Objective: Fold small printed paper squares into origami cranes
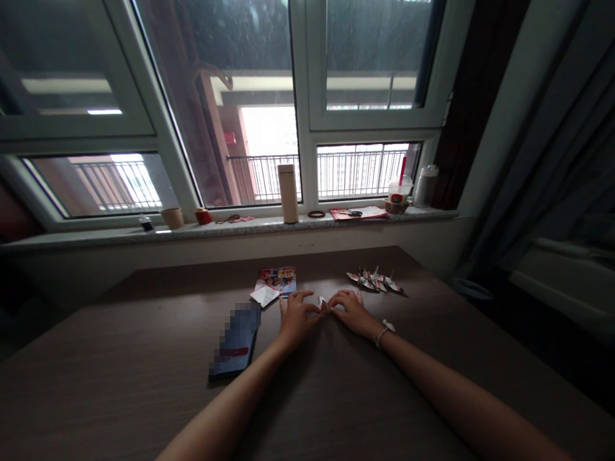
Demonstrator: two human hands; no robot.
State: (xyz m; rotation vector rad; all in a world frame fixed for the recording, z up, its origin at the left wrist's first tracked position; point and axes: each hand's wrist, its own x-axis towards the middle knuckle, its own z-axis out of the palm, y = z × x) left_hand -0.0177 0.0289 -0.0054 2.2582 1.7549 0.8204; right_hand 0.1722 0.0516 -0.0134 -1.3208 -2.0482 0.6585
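Between my two hands, just above the brown table (158,358), is a small folded piece of printed paper (322,303). My left hand (298,315) pinches its left side with thumb and finger. From the other side my right hand (353,312), with a bracelet at the wrist, pinches it too. Beyond my right hand lie several folded paper cranes (375,280) in a cluster. A white paper piece (265,296) rests against a colourful printed sheet (278,279) past my left hand. The lower part of the folded paper is partly hidden by my fingers.
A phone (236,342) lies left of my left forearm. Along the windowsill (230,225) stand a beige flask (287,193), a paper cup (172,218), a drink cup with a straw (400,190) and a white bottle (425,187). Scissors (354,213) lie on papers there.
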